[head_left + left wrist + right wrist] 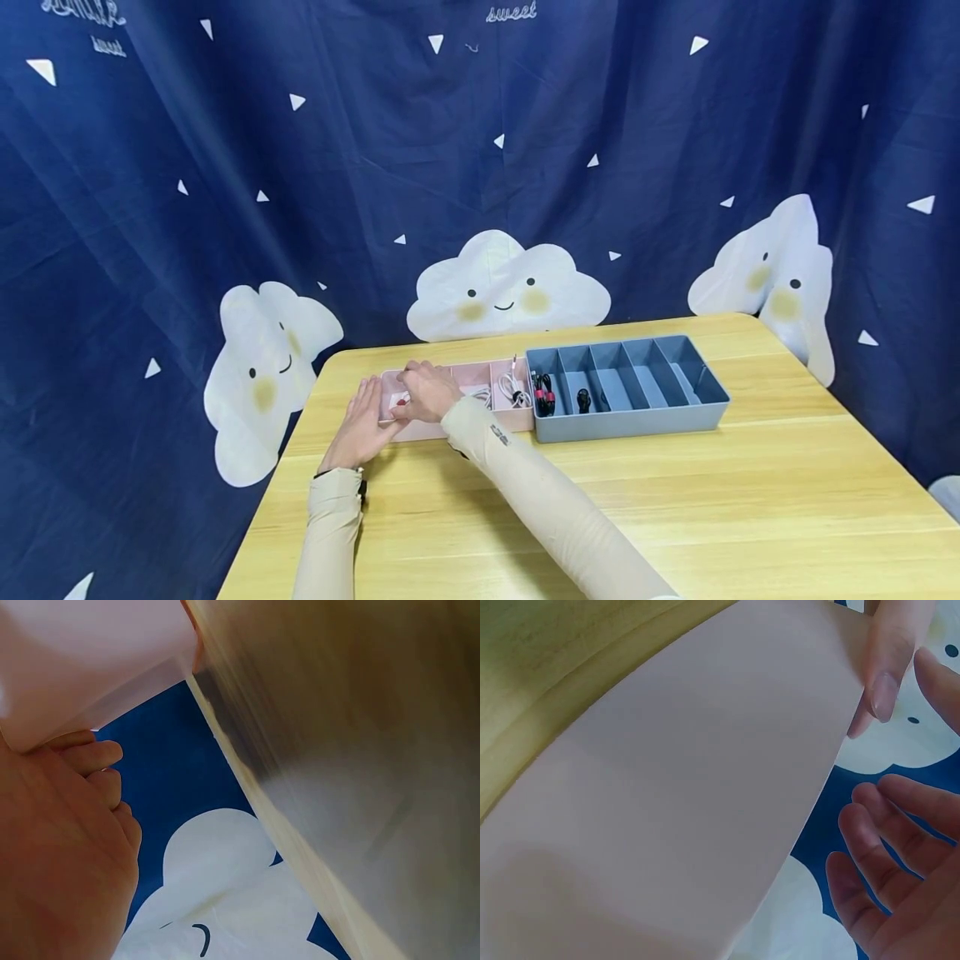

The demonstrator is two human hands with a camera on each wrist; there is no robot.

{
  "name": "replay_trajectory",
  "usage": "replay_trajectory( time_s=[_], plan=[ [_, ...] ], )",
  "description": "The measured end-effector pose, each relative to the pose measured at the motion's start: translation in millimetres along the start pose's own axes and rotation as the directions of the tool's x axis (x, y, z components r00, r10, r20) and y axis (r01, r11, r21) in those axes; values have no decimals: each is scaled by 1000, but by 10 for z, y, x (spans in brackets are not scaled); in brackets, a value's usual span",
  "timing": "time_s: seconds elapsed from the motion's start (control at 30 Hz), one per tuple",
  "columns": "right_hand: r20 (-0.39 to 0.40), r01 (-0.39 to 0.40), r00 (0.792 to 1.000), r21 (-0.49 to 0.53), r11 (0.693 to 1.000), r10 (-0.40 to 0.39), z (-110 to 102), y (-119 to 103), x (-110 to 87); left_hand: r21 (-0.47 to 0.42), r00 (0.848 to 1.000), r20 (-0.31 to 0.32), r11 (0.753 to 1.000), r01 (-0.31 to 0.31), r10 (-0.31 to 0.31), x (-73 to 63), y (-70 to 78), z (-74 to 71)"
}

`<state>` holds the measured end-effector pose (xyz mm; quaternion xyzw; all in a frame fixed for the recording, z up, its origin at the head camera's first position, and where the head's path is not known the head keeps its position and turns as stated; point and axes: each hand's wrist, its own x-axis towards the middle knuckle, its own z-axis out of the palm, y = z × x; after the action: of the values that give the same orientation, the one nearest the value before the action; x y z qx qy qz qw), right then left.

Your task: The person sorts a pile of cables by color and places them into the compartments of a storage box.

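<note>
A pink divided storage box (468, 372) stands at the left of the table. My left hand (360, 429) holds its left end, fingers along the outer side and thumb at the front corner. In the left wrist view, the left hand's fingers (101, 761) lie against the pink wall. My right hand (429, 392) is over the left compartment, where a small white-and-red item (397, 401) shows. The right wrist view shows its fingers (866, 825) loosely bent and spread, with nothing between them. White cables (512, 390) lie in the pink box's other compartments.
A blue-grey divided box (630, 423) adjoins the pink box on the right. Black cables with red ties (545, 396) lie in its leftmost compartment, a black coiled cable (583, 401) in the second. A blue curtain (360, 208) hangs behind the wooden table (675, 492).
</note>
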<state>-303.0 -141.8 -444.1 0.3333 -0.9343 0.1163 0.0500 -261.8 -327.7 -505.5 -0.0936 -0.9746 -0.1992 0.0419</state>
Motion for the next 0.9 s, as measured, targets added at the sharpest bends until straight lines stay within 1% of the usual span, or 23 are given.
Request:
replay_trajectory(
  time_s=[0.17, 0.33, 0.53, 0.8, 0.9],
  plan=[
    [2, -7, 1000, 14, 1000, 7, -6, 19, -20, 7, 1000, -4, 1000, -4, 4, 5, 17, -6],
    [-5, -3, 1000, 33, 999, 3, -24, 39, -53, 13, 1000, -6, 1000, -5, 5, 12, -3, 9],
    [-26, 21, 999, 29, 999, -20, -48, 69, -116, -19, 1000, 3, 1000, -1, 1, 3, -14, 18],
    [-49, 44, 998, 56, 997, -42, -136, 66, -239, -21, 1000, 4, 1000, 2, -2, -2, -22, 20],
    [-74, 67, 995, 60, 996, -62, -180, 72, -289, -31, 1000, 4, 1000, 2, -1, 5, -13, 9]
  ],
)
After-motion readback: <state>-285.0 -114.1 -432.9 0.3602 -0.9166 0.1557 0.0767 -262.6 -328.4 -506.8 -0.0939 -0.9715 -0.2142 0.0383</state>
